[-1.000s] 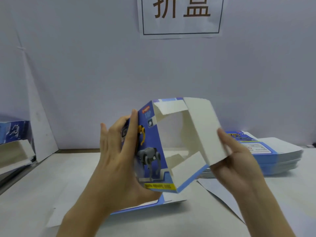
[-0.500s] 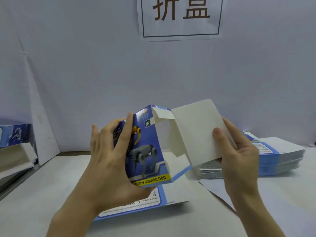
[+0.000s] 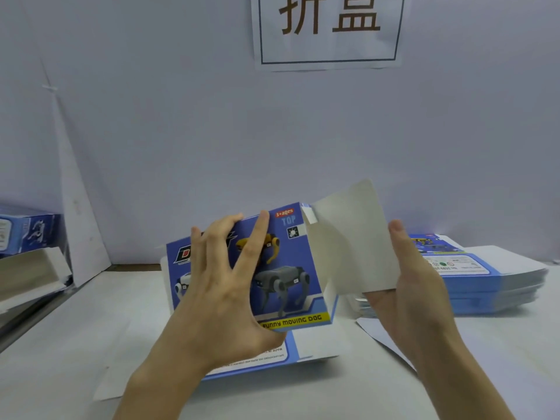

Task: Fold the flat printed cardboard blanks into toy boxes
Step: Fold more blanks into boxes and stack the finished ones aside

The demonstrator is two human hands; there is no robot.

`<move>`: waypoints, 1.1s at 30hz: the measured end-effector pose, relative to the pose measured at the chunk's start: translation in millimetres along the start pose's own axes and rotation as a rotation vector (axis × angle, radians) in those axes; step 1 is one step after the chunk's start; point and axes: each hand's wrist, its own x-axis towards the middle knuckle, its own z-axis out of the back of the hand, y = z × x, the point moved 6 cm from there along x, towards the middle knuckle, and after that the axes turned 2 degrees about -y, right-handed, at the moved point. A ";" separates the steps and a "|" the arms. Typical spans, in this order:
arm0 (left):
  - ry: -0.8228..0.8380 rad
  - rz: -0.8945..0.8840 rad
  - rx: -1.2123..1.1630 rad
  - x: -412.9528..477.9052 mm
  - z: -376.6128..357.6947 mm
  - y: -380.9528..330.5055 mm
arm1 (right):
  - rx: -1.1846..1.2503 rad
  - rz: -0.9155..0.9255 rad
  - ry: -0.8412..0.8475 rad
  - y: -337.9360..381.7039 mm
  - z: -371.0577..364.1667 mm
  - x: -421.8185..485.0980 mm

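The white table runs back to the wall. A flat blank lies printed side up near its middle, and a stack of more blanks sits at the right, well apart from it. Between the two, a loose white sheet lies flat near the stack's front corner. At the back left, a tall white board stands on the tabletop and leans on the wall. Whether the blue box at the far left rests on this table cannot be told.
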 end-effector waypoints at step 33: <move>0.053 0.034 -0.067 -1.2 5.1 13.9 | -0.155 -0.051 0.020 -4.5 10.5 8.7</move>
